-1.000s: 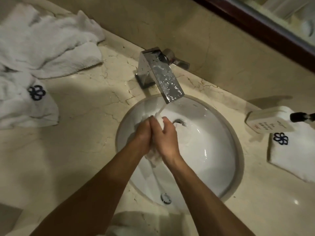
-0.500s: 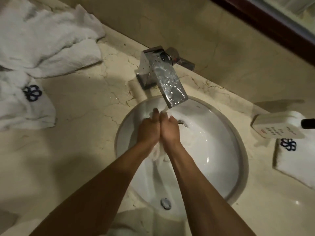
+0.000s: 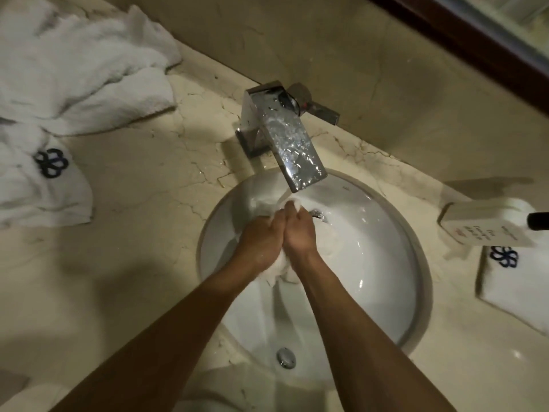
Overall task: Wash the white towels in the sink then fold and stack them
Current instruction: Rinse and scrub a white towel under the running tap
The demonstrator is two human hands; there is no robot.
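Your left hand [image 3: 261, 239] and right hand [image 3: 298, 233] both grip the wet white towel [image 3: 277, 270], now bunched tighter under the chrome faucet [image 3: 292, 150] in the round white sink [image 3: 386, 263], so you're mid-scrub, folding's way off.

bare forearms, left hand [image 3: 261, 239], right hand [image 3: 298, 233], sleeveless

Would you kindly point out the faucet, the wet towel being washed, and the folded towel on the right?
faucet [image 3: 292, 153]: head view, top of the spout.
wet towel [image 3: 274, 273]: head view, bunch below the wrists.
folded towel [image 3: 517, 295]: head view, flat top face below the logo.
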